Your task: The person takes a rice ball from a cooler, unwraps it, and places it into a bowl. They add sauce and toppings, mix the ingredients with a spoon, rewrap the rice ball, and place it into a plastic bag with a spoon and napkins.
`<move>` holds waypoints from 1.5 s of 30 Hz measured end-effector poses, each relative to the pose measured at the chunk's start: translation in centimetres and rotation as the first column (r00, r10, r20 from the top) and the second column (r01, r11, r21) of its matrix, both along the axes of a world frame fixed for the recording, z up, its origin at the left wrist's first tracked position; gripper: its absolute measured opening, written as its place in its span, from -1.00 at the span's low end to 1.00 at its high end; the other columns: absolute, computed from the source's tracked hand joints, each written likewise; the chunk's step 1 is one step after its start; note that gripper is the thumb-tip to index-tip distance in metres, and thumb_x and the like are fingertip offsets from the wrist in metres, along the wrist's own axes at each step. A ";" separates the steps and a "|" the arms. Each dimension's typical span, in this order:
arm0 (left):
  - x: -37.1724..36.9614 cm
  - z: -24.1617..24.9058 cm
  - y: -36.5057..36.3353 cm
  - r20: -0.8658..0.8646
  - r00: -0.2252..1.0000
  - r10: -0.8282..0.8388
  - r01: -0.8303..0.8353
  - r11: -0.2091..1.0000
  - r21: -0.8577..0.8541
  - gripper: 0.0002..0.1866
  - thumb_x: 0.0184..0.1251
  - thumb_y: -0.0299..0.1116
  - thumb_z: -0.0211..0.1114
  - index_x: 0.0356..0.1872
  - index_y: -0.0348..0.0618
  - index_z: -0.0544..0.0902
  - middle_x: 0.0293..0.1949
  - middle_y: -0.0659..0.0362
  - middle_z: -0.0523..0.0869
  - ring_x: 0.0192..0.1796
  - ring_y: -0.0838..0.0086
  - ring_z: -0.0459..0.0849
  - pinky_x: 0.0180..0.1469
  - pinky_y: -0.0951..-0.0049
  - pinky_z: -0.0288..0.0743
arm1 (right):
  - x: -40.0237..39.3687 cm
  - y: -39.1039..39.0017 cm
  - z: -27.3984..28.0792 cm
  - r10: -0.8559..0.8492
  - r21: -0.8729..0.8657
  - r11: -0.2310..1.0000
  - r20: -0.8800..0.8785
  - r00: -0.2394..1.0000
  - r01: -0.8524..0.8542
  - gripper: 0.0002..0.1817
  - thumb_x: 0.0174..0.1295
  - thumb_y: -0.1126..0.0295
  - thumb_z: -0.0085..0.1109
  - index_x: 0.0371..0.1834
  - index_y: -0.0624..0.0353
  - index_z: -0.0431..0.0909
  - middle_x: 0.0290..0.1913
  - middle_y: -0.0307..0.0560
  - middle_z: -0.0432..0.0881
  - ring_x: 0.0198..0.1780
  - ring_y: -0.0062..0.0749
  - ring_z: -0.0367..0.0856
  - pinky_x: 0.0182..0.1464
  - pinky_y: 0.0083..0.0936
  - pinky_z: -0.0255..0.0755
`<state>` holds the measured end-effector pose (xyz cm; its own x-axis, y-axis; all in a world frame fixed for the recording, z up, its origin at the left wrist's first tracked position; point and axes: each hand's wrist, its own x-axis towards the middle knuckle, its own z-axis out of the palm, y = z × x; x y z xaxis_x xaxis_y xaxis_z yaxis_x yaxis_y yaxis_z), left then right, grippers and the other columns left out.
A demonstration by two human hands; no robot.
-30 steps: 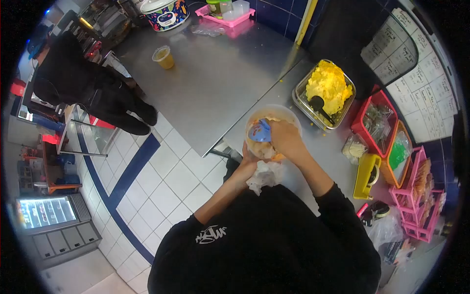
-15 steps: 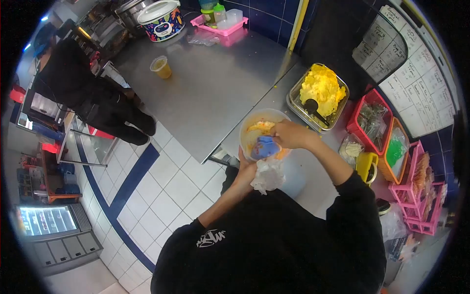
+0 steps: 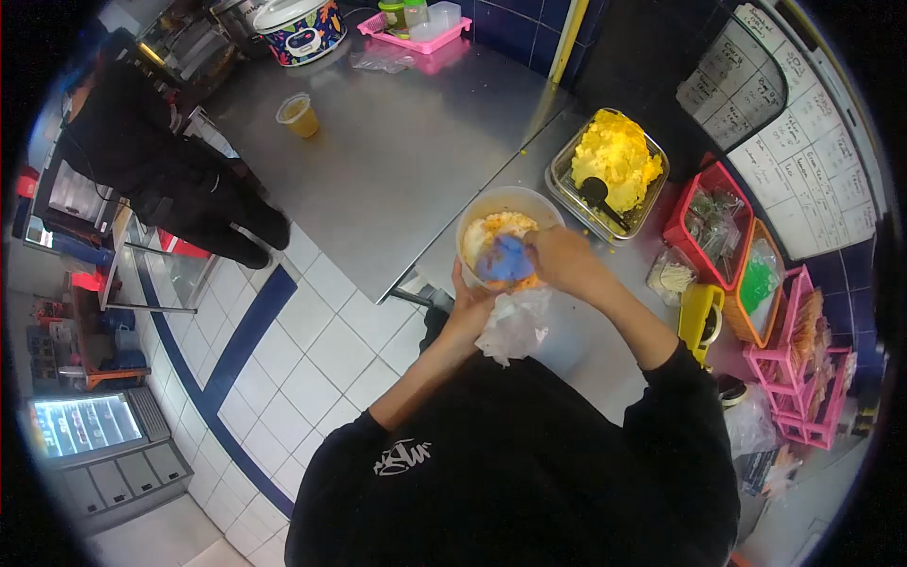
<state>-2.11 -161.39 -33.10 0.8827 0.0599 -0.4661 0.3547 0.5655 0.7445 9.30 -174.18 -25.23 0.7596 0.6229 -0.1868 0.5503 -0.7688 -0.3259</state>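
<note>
My left hand [image 3: 468, 314] is wrapped round the near left side of a white round tub [image 3: 510, 193], which tilts toward me. A pale, crumbly mix with orange bits [image 3: 489, 228] lies inside it. My right hand [image 3: 567, 265] reaches over the far right part of the rim, closed on a blue spatula [image 3: 507, 259] whose broad blade is down in the mix. Its handle is hidden by my fingers. A crumpled white plastic bag [image 3: 515, 328] hangs against the tub's near side, beside my left hand.
Beyond the tub is a glass dish [image 3: 563, 189] of yellow mash with a black spoon [image 3: 605, 200]. Red basket [image 3: 682, 225], orange basket [image 3: 753, 326] and pink rack [image 3: 803, 383] line the right. A cup [image 3: 300, 117] stands on the steel table [image 3: 397, 142]. A person [image 3: 142, 161] stands left.
The spatula has moved up and left within the tub, and more of the mix's surface shows. My right hand has shifted slightly right. The whole view has shifted a little.
</note>
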 end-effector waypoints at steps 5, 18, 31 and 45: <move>-1.9 0.6 3.6 0.144 0.963 -0.228 0.202 0.964 0.172 0.02 0.18 -0.53 0.24 0.36 0.11 -0.42 0.16 -0.15 0.38 0.03 0.34 0.54 -0.07 0.44 0.53 | -0.1 0.3 6.2 -0.017 0.054 0.998 0.056 0.998 0.014 -0.81 0.10 0.38 0.05 -0.31 0.25 0.58 -0.32 0.19 0.59 -0.25 0.04 0.59 -0.21 -0.16 0.46; 0.9 -0.8 5.1 0.200 0.879 -0.433 0.376 0.887 0.269 0.06 0.26 -0.27 0.23 0.31 0.18 -0.60 0.33 -0.21 0.02 -0.01 0.20 0.59 -0.04 0.34 0.54 | 0.9 1.8 0.6 0.035 -0.120 0.992 -0.028 0.999 -0.038 -0.80 0.03 0.41 0.02 -0.36 0.27 0.58 -0.29 0.21 0.60 -0.23 0.01 0.62 -0.20 -0.20 0.50; 2.1 -2.2 3.0 0.214 0.949 -0.232 0.219 0.972 0.081 0.19 0.08 -0.64 0.26 0.29 0.18 -0.65 0.32 -0.06 0.06 0.30 0.21 0.28 0.21 0.22 0.36 | 4.9 3.6 -1.6 0.056 0.048 0.997 0.039 0.998 -0.058 -0.79 0.05 0.46 0.00 -0.30 0.26 0.59 -0.25 0.20 0.60 -0.17 0.04 0.61 -0.14 -0.21 0.50; 2.9 -3.1 2.2 0.266 0.959 -0.098 0.065 0.989 0.131 0.13 0.09 -0.60 0.27 0.31 0.13 -0.56 0.33 -0.02 0.06 0.30 0.22 0.26 0.24 0.23 0.29 | 2.6 4.7 -3.2 -0.038 -0.048 0.998 0.058 0.998 0.041 -0.77 0.07 0.45 -0.08 -0.35 0.28 0.58 -0.32 0.18 0.60 -0.22 0.00 0.58 -0.16 -0.18 0.44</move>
<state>0.83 -159.21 -36.15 0.9789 0.0237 -0.2029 0.1716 0.4438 0.8795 11.88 -169.52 -28.39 0.7939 0.5830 -0.1727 0.5354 -0.8049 -0.2560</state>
